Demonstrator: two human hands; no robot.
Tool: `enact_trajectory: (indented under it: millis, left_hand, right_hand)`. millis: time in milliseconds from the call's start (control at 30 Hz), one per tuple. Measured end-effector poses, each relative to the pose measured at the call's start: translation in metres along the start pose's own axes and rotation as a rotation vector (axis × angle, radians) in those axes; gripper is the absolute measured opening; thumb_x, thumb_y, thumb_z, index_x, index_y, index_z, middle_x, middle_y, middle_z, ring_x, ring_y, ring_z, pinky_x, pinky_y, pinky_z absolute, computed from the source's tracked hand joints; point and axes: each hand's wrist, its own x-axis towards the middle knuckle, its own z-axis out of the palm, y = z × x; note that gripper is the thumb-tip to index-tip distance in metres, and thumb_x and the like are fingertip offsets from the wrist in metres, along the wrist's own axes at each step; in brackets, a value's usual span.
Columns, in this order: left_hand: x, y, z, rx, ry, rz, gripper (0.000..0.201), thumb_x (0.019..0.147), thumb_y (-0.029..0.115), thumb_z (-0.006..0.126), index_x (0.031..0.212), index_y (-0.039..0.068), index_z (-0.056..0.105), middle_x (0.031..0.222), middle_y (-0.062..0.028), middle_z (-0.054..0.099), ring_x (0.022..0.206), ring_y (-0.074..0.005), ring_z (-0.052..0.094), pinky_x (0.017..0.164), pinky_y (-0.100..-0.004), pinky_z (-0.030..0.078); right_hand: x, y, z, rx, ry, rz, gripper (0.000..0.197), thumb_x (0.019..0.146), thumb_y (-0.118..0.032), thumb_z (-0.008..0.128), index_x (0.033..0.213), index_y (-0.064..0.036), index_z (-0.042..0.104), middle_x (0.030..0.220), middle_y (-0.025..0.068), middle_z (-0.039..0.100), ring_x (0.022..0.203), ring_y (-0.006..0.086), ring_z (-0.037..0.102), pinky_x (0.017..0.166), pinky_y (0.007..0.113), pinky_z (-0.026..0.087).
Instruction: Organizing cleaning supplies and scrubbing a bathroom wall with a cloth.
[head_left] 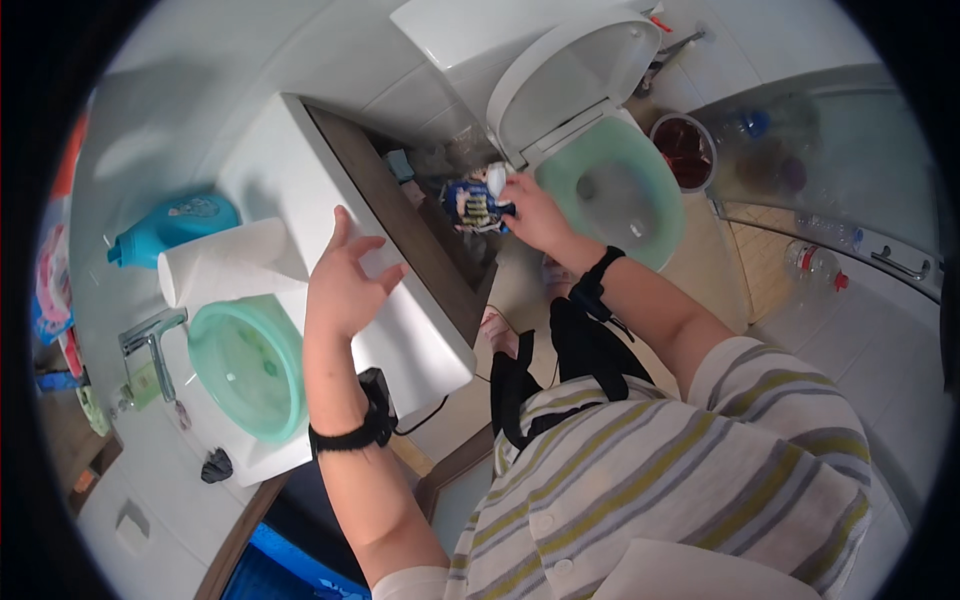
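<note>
My right hand (540,215) is closed on the edge of a dark blue printed packet (474,206) with a white part near the fingertips. The packet hangs between the vanity cabinet and the toilet (668,190), whose lid (570,75) is raised. Over the white countertop (400,345), my left hand (345,278) hovers with its fingers apart, and nothing is in it. Just behind that hand lies a white paper roll (215,265). A green basin (245,365) with some water and small green shapes inside stands beside my left forearm.
At the counter's far left lie a blue detergent bottle (175,228) and a chrome faucet (150,345). A dark red-lined bin (685,152) stands right of the toilet. Clear bottles, including one with a red cap (815,265), sit by the glass panel. My feet are on the tiled floor.
</note>
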Motion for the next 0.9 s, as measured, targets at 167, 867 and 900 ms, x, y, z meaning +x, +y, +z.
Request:
enact_trajectory:
  millis: [167,867,900]
  left_hand:
    - [-0.011,0.023,0.002,0.054,0.001,-0.010,0.044,0.062,0.018,0.073,0.101,0.000,0.065,0.141,-0.0228,0.028,0.113,-0.0336,0.051,0.089,-0.0361,0.044]
    - [-0.014,0.012,0.012,0.186,0.170,0.085,0.043,0.059,0.008,0.074,0.101,0.010,0.067,0.142,-0.0182,0.029,0.097,-0.0296,0.061,0.078,-0.0348,0.050]
    - [-0.014,0.014,0.010,0.177,0.113,0.050,0.044,0.060,0.011,0.074,0.103,0.011,0.066,0.143,-0.0185,0.027,0.098,-0.0294,0.060,0.080,-0.0346,0.050]
  right_hand:
    - [-0.002,0.053,0.076,-0.097,-0.121,-0.003,0.028,0.067,0.000,0.063,0.093,-0.0082,0.057,0.114,0.0137,0.045,0.096,0.0322,0.055,0.080,0.039,0.048]
    - [0.042,0.067,0.171,0.231,-0.197,0.313,0.064,0.072,-0.011,0.067,0.130,-0.0060,0.040,0.118,0.0166,0.054,0.110,0.0315,0.052,0.091,0.036,0.043]
    - [0.038,0.067,0.155,0.222,-0.225,0.290,0.056,0.074,-0.009,0.065,0.126,-0.0046,0.044,0.112,0.0141,0.057,0.104,0.0281,0.055,0.088,0.034,0.044]
